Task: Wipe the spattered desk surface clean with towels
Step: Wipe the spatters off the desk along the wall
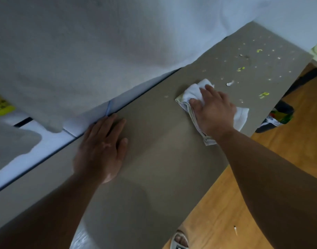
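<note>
Pressing towel, spattered desk (grey), wooden floor

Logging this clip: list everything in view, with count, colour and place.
desk: one, grey-brown, runs diagonally across the view
towel: one, white, bunched on the desk under the right hand
spatters: many, white and yellow-green, on the desk's far end beyond the towel
covering: one, white, textured, along the desk's far side
floor: one, orange-brown wood, right of the desk
bag: one, dark, on the floor by the desk's far end
yellow item: one, at the left edge, too blurred to identify
foot: one, in a sandal, at the bottom edge
left hand: flat on bare desk
right hand: pressing the towel
</note>
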A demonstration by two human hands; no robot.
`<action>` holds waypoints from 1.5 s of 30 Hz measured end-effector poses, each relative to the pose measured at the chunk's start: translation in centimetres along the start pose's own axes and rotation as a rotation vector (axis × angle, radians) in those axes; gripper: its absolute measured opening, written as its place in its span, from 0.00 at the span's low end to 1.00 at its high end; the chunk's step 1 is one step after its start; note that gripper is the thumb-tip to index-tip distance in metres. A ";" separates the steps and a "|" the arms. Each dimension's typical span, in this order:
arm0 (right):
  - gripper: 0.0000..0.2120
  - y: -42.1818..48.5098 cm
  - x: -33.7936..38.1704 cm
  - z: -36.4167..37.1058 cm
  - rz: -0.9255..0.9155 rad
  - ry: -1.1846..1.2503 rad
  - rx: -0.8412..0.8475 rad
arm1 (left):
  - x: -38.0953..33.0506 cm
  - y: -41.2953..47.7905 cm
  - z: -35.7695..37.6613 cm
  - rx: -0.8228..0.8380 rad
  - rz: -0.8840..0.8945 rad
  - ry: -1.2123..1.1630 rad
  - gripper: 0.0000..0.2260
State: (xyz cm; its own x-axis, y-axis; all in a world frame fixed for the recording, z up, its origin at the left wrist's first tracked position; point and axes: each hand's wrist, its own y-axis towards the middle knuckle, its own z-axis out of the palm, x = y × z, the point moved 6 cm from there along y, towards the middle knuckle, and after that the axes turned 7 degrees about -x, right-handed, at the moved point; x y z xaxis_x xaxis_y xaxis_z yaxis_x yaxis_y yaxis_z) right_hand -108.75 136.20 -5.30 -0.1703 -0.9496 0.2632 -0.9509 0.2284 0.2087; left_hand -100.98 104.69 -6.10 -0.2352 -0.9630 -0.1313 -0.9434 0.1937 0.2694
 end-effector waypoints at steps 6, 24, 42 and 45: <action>0.25 -4.1 2.3 -0.7 0.056 -0.054 -0.045 | -0.4 0.1 -0.2 -0.075 -0.044 -0.017 0.25; 0.30 0.1 8.5 2.3 -0.364 0.065 0.125 | -1.2 0.4 0.2 -0.166 -0.169 0.070 0.22; 0.25 -9.5 4.0 -1.5 -0.213 0.044 0.062 | -2.7 1.4 0.1 -0.258 -0.038 -0.042 0.15; 0.24 -13.7 3.1 -2.6 -0.305 0.076 0.079 | -3.2 1.8 0.5 -0.257 -0.024 -0.044 0.15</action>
State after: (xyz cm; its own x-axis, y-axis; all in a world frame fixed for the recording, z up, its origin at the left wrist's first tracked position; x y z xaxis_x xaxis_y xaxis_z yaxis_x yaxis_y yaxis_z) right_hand -95.59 130.68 -4.92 0.1429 -0.9521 0.2704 -0.9728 -0.0848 0.2157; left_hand -102.04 108.18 -5.65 -0.2290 -0.9566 -0.1803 -0.8598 0.1119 0.4982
